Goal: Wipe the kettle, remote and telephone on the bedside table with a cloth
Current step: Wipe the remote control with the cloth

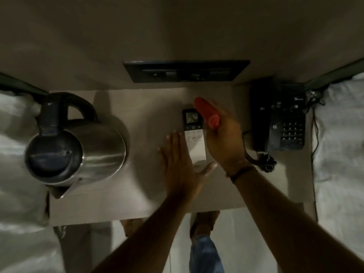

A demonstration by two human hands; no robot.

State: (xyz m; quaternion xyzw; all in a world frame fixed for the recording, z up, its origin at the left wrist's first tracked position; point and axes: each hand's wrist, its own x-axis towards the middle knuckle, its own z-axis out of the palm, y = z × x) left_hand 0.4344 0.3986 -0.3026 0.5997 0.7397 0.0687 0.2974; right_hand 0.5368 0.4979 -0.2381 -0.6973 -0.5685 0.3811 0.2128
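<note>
A person stands at a bedside table [122, 201] in dim light, both bare hands over the remote [194, 134], which lies flat near the middle of the pale, smooth top. The left hand [180, 168] is spread flat and open, fingers together along the remote's left edge and thumb reaching under its near end, not closed on anything. The right hand [224, 138] is clamped around a red object [206, 113], blurred and rounded, that may be a bunched cloth or a small bottle; which one cannot be told. The remote, a slim white plastic bar with a dark screen at its far end, looks light and hard, likely to skid on the table unless pinched by its long edges. To the left stands the kettle [78, 146], a brushed-steel cylinder with a black lid and looped handle, probably heavy and slick; the handle is the sound place to steady it. At the right sits the black telephone [279, 117], its keypad and coiled cord suggesting a handset that could slip loose under a firm wipe.
</note>
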